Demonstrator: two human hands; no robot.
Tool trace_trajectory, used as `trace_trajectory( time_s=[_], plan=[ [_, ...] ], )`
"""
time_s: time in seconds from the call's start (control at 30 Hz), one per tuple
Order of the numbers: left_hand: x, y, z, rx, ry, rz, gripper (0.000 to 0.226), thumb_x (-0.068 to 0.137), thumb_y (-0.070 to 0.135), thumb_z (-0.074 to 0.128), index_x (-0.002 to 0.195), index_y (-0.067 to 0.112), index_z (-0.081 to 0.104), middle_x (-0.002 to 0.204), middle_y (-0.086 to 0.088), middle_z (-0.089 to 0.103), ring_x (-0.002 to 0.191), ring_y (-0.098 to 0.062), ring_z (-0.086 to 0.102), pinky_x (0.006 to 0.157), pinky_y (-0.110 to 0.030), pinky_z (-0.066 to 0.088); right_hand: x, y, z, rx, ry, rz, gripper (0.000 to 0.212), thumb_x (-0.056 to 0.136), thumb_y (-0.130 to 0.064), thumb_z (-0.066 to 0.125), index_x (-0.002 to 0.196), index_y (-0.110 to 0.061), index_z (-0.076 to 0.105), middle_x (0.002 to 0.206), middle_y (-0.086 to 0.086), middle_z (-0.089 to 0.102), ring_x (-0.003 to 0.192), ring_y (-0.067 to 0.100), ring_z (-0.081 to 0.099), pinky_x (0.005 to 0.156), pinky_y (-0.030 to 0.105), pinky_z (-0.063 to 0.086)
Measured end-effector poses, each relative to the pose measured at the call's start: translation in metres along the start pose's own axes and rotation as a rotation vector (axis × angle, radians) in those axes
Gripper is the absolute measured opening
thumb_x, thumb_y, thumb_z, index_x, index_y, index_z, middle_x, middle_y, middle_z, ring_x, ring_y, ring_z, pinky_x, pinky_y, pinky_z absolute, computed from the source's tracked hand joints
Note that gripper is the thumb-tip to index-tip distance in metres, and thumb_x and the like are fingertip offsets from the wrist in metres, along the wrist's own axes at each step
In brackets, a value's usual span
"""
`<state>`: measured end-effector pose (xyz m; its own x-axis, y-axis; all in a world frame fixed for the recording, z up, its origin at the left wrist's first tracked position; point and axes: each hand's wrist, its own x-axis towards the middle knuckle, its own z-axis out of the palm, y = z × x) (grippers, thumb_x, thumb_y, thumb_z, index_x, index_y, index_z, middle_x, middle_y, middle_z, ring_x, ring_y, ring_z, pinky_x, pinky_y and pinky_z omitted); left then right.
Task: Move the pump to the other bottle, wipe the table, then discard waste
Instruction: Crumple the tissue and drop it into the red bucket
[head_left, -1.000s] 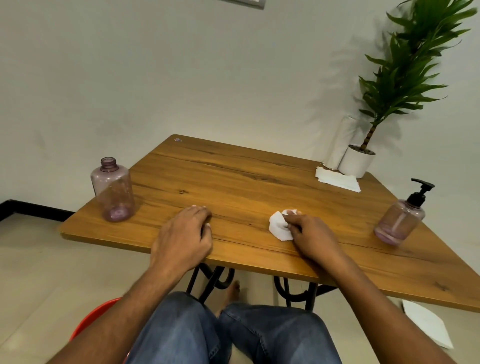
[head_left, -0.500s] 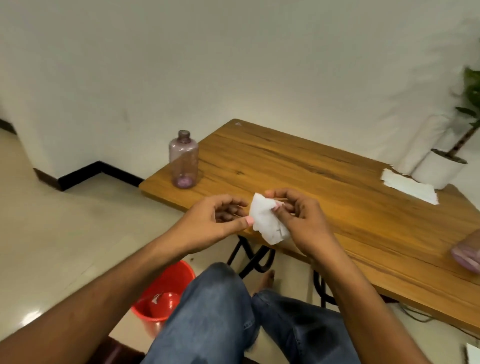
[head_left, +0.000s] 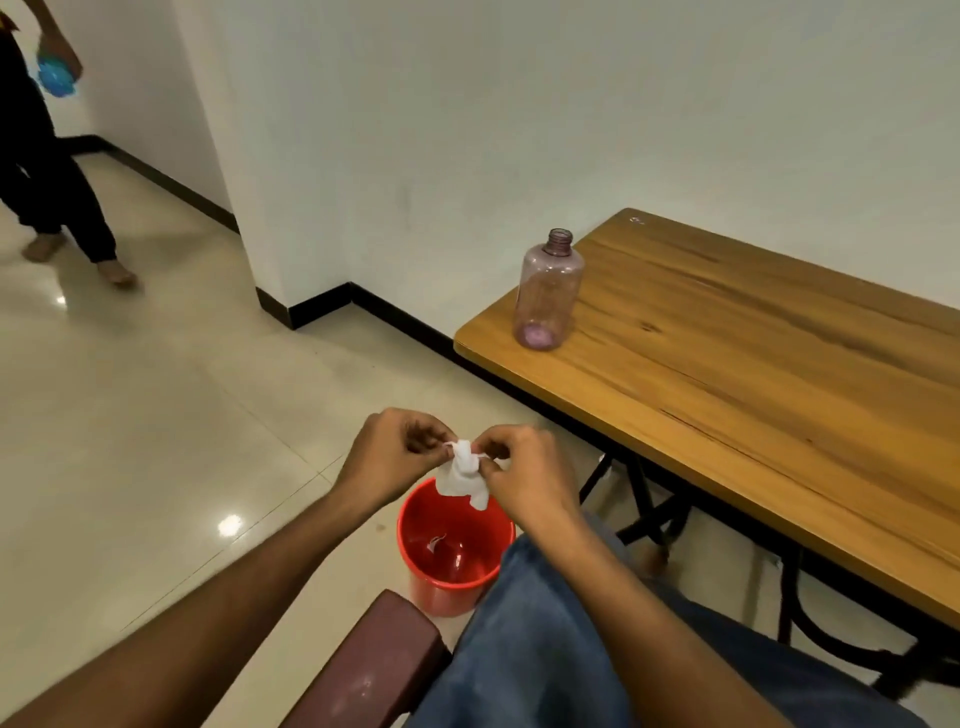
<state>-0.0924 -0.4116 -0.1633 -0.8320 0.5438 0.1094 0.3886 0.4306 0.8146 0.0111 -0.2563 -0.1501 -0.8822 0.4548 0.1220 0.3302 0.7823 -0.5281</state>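
Note:
A crumpled white tissue (head_left: 462, 475) hangs between my left hand (head_left: 395, 452) and my right hand (head_left: 519, 467); both pinch its top. It is held directly above a red bucket (head_left: 415, 525) on the floor, which has a small white scrap inside. An open-necked purple bottle (head_left: 548, 291) without a pump stands at the near left corner of the wooden table (head_left: 753, 374). The bottle with the pump is out of view.
A dark red seat corner (head_left: 374, 660) lies beside my left leg. Black metal table legs (head_left: 649, 499) stand right of the bucket. A person (head_left: 47, 171) walks on the glossy tiled floor at far left, carrying something blue.
My view has swung left and down. Both hands carried the tissue off the table edge and over the red bucket. The plant, napkins and pump bottle left the view.

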Motion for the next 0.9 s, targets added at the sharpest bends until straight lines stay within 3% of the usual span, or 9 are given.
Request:
trace_trajectory(
  time_s=[0.07, 0.17, 0.3, 0.4, 0.47, 0.57, 0.7, 0.83, 0.9],
  plan=[
    [0.010, -0.015, 0.012, 0.007, 0.030, -0.018, 0.012, 0.086, 0.018, 0.084, 0.087, 0.030, 0.084, 0.077, 0.014, 0.079, 0.077, 0.004, 0.073, 0.064, -0.011, 0.055, 0.013, 0.005, 0.019, -0.044, 0.011, 0.007, 0.017, 0.093, -0.025, 0.078, 0.107, -0.033, 0.080, 0.103, -0.013, 0.078, 0.093, 0.008, 0.070, 0.076, 0.031, 0.060],
    [0.025, -0.036, 0.028, 0.026, 0.070, -0.048, 0.008, 0.088, 0.019, 0.082, 0.094, 0.023, 0.086, 0.081, 0.009, 0.081, 0.074, -0.002, 0.074, 0.069, -0.020, 0.059, 0.028, 0.018, 0.042, -0.036, -0.016, 0.011, 0.021, 0.094, -0.021, 0.075, 0.112, -0.031, 0.080, 0.106, -0.012, 0.079, 0.095, 0.010, 0.072, 0.071, 0.026, 0.051],
    [0.032, -0.060, 0.045, 0.071, 0.089, -0.063, 0.012, 0.090, 0.018, 0.081, 0.102, 0.018, 0.085, 0.083, 0.007, 0.079, 0.076, 0.003, 0.071, 0.070, -0.014, 0.056, 0.041, 0.034, 0.060, -0.006, -0.023, 0.038, 0.021, 0.097, -0.021, 0.071, 0.114, -0.031, 0.079, 0.112, -0.011, 0.079, 0.098, 0.011, 0.073, 0.071, 0.023, 0.049],
    [0.033, -0.069, 0.051, 0.091, 0.104, -0.066, 0.013, 0.090, 0.015, 0.080, 0.102, 0.015, 0.085, 0.089, 0.000, 0.083, 0.075, 0.000, 0.071, 0.078, -0.030, 0.065, 0.046, 0.043, 0.072, 0.008, -0.049, 0.041, 0.026, 0.098, -0.019, 0.070, 0.120, -0.030, 0.078, 0.118, -0.010, 0.078, 0.103, 0.012, 0.073, 0.070, 0.017, 0.045],
    [0.034, -0.072, 0.053, 0.098, 0.069, -0.088, 0.020, 0.089, 0.012, 0.079, 0.109, 0.014, 0.083, 0.097, -0.002, 0.083, 0.081, -0.008, 0.073, 0.085, -0.034, 0.065, 0.047, 0.048, 0.078, 0.028, -0.119, 0.055, 0.040, 0.097, -0.012, 0.069, 0.132, -0.030, 0.072, 0.132, -0.007, 0.074, 0.118, 0.017, 0.071, 0.081, 0.020, 0.052],
    [0.029, -0.075, 0.052, 0.098, -0.058, -0.164, 0.043, 0.092, 0.020, 0.079, 0.134, 0.016, 0.071, 0.122, -0.003, 0.077, 0.105, -0.021, 0.076, 0.092, -0.034, 0.060, 0.044, 0.055, 0.082, 0.098, -0.164, 0.126, 0.056, 0.095, -0.006, 0.070, 0.144, -0.032, 0.063, 0.147, -0.005, 0.065, 0.135, 0.020, 0.062, 0.101, 0.035, 0.054],
    [0.019, -0.069, 0.049, 0.046, -0.042, -0.207, 0.043, 0.097, 0.029, 0.074, 0.138, 0.021, 0.067, 0.126, 0.001, 0.075, 0.100, -0.015, 0.073, 0.078, -0.022, 0.054, 0.025, 0.053, 0.073, 0.118, -0.051, 0.079, 0.055, 0.097, -0.005, 0.063, 0.144, -0.034, 0.062, 0.145, -0.007, 0.065, 0.133, 0.016, 0.063, 0.102, 0.031, 0.053],
    [0.008, -0.029, 0.036, -0.105, 0.258, -0.099, 0.020, 0.100, 0.030, 0.071, 0.119, 0.028, 0.075, 0.099, 0.018, 0.075, 0.091, 0.002, 0.072, 0.085, -0.034, 0.064, -0.004, 0.025, 0.039, 0.130, 0.167, -0.166, 0.047, 0.098, -0.009, 0.057, 0.138, -0.031, 0.066, 0.135, -0.009, 0.070, 0.123, 0.009, 0.065, 0.100, 0.025, 0.054],
    [0.004, 0.000, 0.023, -0.207, 0.393, 0.042, 0.010, 0.102, 0.031, 0.069, 0.110, 0.032, 0.074, 0.094, 0.016, 0.077, 0.091, -0.003, 0.075, 0.082, -0.036, 0.065, -0.018, 0.008, 0.014, 0.177, 0.343, -0.353, 0.039, 0.097, -0.010, 0.055, 0.129, -0.024, 0.072, 0.122, -0.006, 0.075, 0.110, 0.009, 0.069, 0.089, 0.028, 0.060]
  ],
)
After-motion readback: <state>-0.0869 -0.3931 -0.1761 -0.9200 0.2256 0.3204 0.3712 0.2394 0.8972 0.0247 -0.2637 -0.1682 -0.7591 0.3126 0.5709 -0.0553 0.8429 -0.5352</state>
